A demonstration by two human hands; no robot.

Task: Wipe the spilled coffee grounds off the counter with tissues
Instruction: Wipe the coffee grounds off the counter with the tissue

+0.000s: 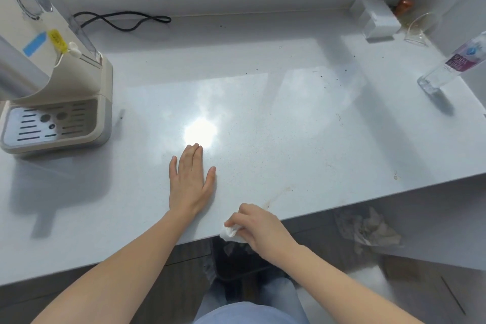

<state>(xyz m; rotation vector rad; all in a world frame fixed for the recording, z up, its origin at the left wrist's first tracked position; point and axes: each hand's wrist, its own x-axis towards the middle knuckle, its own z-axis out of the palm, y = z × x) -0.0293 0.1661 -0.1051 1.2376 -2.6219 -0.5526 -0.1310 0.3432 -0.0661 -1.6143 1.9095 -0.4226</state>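
Counter (289, 113): smooth, glossy, pale speckled surface with bright glare at its centre.
Tissue (231, 233), at the counter's front edge: white crumpled paper, matt.
Coffee machine (86, 81), at the counter's left end: cream matt plastic.
Drip tray (39, 123): slotted dull metal.
Bottle (452, 63), at the counter's right end: clear, glossy.

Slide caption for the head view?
Right hand holds a tissue at the counter edge; left hand rests flat beside it.
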